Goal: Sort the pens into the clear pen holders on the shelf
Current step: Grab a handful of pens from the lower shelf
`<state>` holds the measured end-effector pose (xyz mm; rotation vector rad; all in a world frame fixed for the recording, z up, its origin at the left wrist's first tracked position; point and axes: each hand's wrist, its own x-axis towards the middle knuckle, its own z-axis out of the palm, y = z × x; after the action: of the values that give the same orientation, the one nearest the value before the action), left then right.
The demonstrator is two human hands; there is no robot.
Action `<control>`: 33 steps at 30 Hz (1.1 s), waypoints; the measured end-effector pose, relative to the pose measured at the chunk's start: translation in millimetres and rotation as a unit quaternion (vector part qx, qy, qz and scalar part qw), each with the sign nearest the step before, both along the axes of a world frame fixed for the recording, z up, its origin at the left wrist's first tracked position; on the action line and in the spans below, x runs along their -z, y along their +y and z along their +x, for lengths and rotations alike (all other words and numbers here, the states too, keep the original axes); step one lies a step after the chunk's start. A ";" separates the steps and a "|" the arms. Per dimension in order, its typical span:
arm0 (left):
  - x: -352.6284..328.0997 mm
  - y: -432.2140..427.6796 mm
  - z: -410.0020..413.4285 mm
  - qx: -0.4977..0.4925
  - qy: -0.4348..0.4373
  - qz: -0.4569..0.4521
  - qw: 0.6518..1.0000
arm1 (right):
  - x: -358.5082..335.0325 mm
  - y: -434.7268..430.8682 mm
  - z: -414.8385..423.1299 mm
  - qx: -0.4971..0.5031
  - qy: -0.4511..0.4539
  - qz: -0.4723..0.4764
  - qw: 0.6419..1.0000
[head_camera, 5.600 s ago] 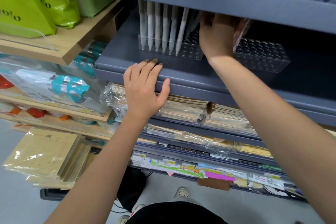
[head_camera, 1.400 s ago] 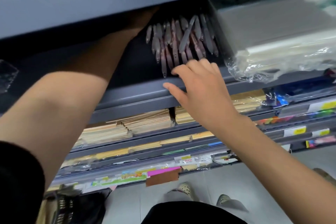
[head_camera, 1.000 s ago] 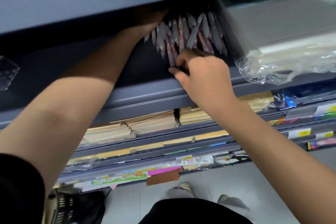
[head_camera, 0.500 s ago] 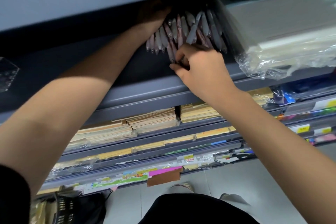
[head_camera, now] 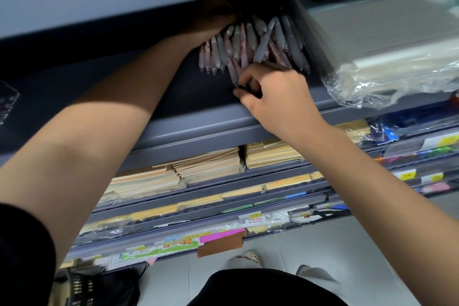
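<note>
Pens: loose bundle of grey and pink barrels, tips fanned toward shelf front, lying on dark shelf deck under the upper shelf.
R hand: thumb + forefinger pinched on the tip end of one pink pen at the bundle's front edge; other fingers curled.
L hand: reaches in at the bundle's rear-left, touching the pens; looks cupped round them, but grip can't be told, fingers in shadow.
Step in hand (est.): single out one pen for transfer to a holder.
Technique: pull along the pen's axis, toward shelf front; keep L hand bracing the rest so neighbours don't drag out. Lift tip slightly to clear the shelf lip. One pen per pull; check colour before slotting.
Risk: crossed grey pen lies over the others, may roll if disturbed.
Clear holder: only a corner in view at far left, well apart from pens; slots not visible.
Plastic-wrapped packs: just beside pens on R, cut off by frame.
Hidden: pen rear ends, bundle count, any wrap/band – too dark. Pen tips blurred.
</note>
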<state>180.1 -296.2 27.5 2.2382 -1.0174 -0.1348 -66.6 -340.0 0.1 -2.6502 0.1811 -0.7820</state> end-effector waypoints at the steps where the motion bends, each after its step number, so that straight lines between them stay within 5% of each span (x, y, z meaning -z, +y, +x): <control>1: 1.6 0.5 1.6 -0.003 -0.001 -0.005 1.000 | 0.1 0.1 0.5 0.000 -0.002 0.001 1.000; 11: -0.9 0.1 -3.8 0.031 0.013 0.024 0.999 | 3.4 1.0 1.7 0.007 -0.020 0.014 1.000; 21: 7.7 -4.8 -6.7 -0.048 0.023 -0.066 0.996 | 3.3 0.2 12.3 0.022 -0.037 0.013 0.999; 33: 6.0 8.1 -22.7 -0.008 0.052 -0.106 0.993 | 2.6 1.2 19.2 0.067 -0.016 -0.030 0.997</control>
<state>157.4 -288.2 21.5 2.0250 -0.9142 -0.1301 -47.3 -338.9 -2.4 -2.7013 0.3353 -0.8859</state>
